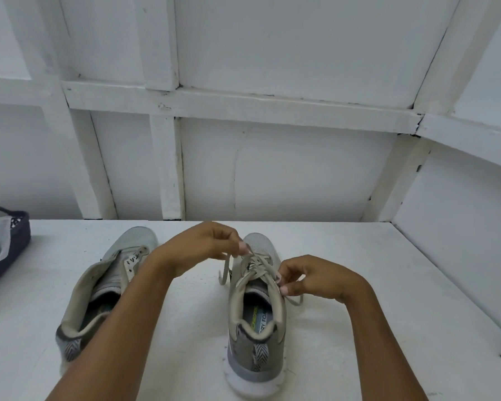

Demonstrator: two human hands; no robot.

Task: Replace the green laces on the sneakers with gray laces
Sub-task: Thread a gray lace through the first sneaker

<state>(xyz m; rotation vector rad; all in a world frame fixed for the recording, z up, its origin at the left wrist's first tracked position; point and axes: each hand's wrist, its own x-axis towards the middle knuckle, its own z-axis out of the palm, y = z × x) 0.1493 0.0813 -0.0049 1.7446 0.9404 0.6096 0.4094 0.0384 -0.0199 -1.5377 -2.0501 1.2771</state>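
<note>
Lacing the right-hand sneaker with gray lace

At lower centre of the frame, the left hand (203,244) pinches one end of the gray lace (255,266) above the toe of the laced sneaker (255,314), while the right hand (310,277) pinches the other end beside the top eyelets, likely drawing both sides taut to even the crossings. The second sneaker (107,285), lower left on the table (359,270), shows no lace and seems to await its turn. No green laces are visible.
</note>
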